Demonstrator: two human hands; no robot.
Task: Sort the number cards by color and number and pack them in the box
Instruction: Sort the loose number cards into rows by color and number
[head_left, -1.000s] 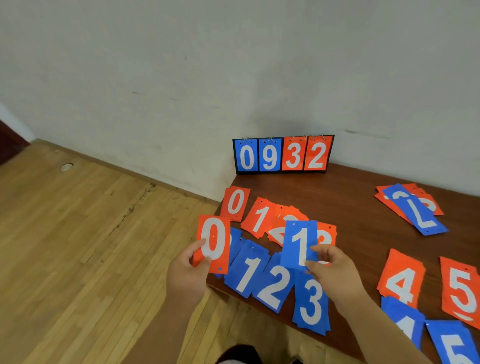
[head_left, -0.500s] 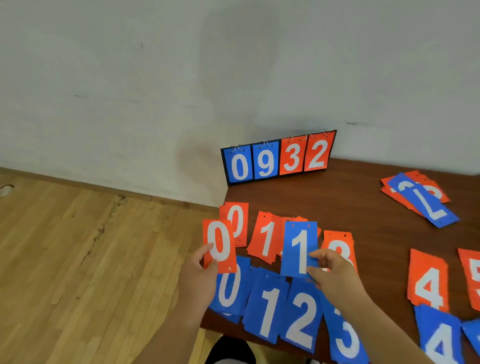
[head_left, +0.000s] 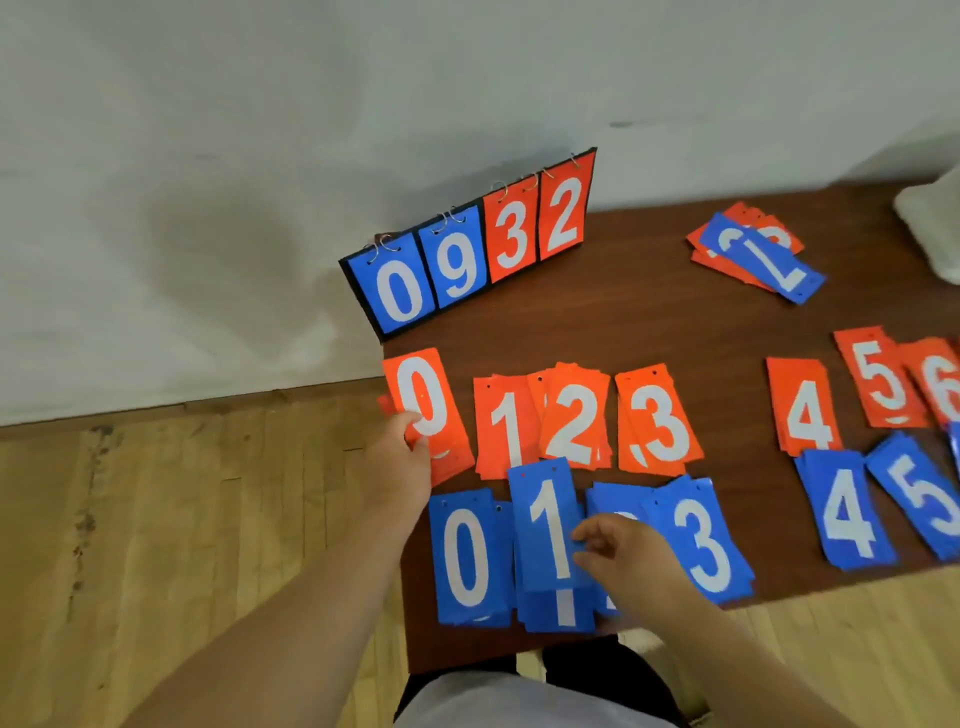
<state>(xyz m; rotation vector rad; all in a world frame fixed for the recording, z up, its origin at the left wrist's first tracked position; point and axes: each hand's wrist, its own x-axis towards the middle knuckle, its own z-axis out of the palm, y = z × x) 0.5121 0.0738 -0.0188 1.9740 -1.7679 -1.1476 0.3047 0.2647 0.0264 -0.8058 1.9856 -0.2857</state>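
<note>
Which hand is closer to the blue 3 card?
Right. The right hand, pinching the blue 1, sits right beside the blue 3, on its left. The left hand is farther left and up the table, holding the orange 0.

The scoreboard (head_left: 467, 249) is black-framed, with two blue panels and two orange, all with white digits. Just in front of it my left grip (head_left: 402, 467) pinches an orange card (head_left: 421, 395) with a white 0. Farther from it my right grip (head_left: 628, 556) holds a blue card (head_left: 545, 519) with a white 1. Orange piles (head_left: 660, 426) lie nearer the scoreboard, with blue piles (head_left: 701, 540) beyond them, on a dark red-brown desk (head_left: 649, 322).
</note>
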